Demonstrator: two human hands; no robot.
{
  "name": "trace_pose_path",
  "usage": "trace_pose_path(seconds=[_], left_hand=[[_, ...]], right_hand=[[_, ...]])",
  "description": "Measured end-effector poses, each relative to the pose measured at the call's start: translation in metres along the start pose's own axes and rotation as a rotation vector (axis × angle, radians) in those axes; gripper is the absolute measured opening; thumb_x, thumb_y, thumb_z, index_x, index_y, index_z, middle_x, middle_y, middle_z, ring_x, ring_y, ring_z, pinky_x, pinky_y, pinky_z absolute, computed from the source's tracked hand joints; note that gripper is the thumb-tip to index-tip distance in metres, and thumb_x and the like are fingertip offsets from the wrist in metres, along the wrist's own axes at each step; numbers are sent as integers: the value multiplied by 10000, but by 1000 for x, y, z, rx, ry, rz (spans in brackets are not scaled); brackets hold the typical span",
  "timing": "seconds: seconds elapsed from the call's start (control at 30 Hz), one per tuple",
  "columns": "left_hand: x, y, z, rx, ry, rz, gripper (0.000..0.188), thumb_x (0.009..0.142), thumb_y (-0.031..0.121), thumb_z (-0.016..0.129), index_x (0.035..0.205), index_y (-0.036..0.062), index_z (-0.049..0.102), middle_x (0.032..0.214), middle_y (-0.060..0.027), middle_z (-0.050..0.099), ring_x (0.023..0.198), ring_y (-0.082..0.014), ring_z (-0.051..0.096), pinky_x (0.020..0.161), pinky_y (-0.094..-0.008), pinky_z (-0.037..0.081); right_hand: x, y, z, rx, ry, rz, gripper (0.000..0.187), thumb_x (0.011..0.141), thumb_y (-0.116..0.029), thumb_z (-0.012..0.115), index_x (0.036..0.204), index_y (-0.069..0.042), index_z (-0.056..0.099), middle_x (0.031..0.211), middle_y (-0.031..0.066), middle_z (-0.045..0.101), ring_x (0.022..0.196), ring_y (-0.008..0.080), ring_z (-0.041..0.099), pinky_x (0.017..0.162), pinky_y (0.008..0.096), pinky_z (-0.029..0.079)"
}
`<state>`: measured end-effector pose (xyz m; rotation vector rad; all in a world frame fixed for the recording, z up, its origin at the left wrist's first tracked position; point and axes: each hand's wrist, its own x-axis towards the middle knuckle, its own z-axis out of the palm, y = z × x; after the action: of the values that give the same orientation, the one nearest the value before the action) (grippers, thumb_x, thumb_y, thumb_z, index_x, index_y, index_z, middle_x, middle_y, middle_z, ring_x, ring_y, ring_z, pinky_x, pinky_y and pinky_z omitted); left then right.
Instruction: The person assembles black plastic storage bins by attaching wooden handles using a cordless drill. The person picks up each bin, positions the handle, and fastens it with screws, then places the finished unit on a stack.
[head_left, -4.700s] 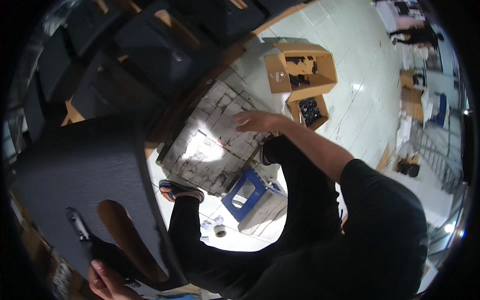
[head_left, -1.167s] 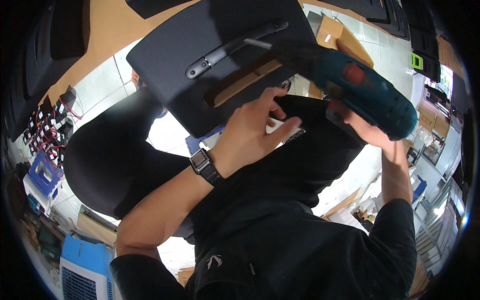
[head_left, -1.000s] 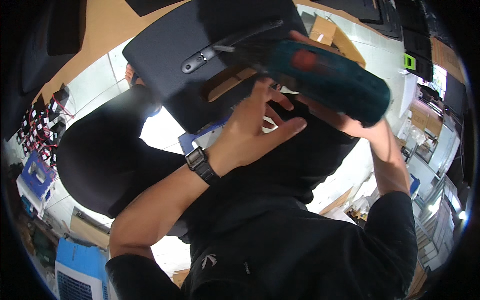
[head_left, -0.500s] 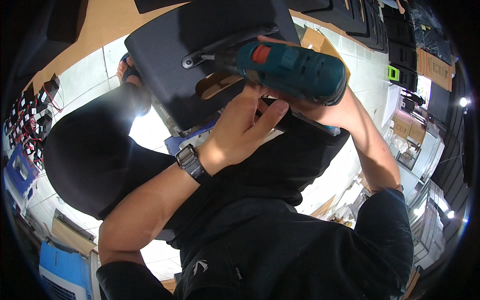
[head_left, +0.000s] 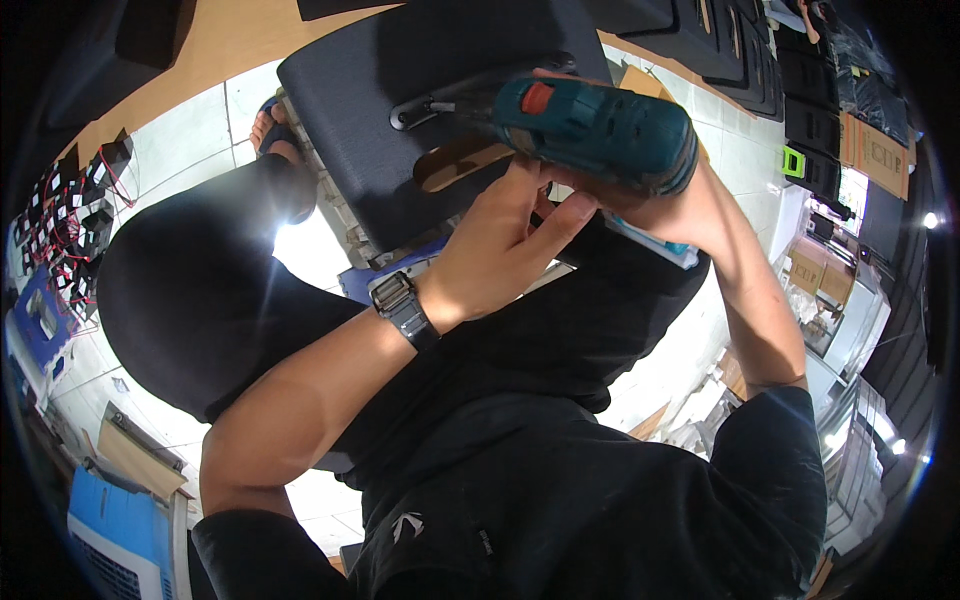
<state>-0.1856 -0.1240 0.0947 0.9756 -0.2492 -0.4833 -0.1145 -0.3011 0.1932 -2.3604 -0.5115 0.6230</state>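
Note:
My right hand point(head_left: 668, 215) is wrapped round the grip of a teal cordless drill point(head_left: 600, 135) with a red-orange switch. The drill lies nearly level, its bit meeting the left end of a black strap handle point(head_left: 470, 97). That handle is on a dark textured box point(head_left: 345, 150), which has an oval cutout point(head_left: 455, 168) in the same face. Just below the drill's front, my left hand point(head_left: 490, 245) has its thumb stretched out and its other fingers curled, partly hidden behind the drill. What those fingers hold, if anything, cannot be made out.
More black boxes point(head_left: 650, 35) stand along a wooden surface point(head_left: 225, 35) at the far side. Small black parts with red wires point(head_left: 75, 215) lie at the left, near a blue-and-white unit point(head_left: 120, 530). Cardboard boxes point(head_left: 875, 155) are stacked at the right.
The box, drill and both hands appear slightly farther right in the picture. The bit stays at the strap handle's left end, and both hands keep their hold.

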Motion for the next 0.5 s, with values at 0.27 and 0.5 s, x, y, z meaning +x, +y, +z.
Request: trace_pose_path(seconds=[0.27,0.5], left_hand=[[1,-4,4,63,116,90,390,1059,289,586,1326,12,521,1171,-145,675,1010,-244,674,766,-354,522],[1,76,-58,1072,-511,-398,316,972,308,689,1145,44,700,951,-124,750,894,-258,735,773,-380,570]], right_hand=[[48,-21,-27,-192,-273,-167,657,814,-130,875,1413,-108,607,1198,164,739,1075,315,737,958,371,589],[107,-37,-51,-261,-536,-250,273,845,-123,734,1085,-6,676,1002,172,733,931,336,678,879,408,532]])
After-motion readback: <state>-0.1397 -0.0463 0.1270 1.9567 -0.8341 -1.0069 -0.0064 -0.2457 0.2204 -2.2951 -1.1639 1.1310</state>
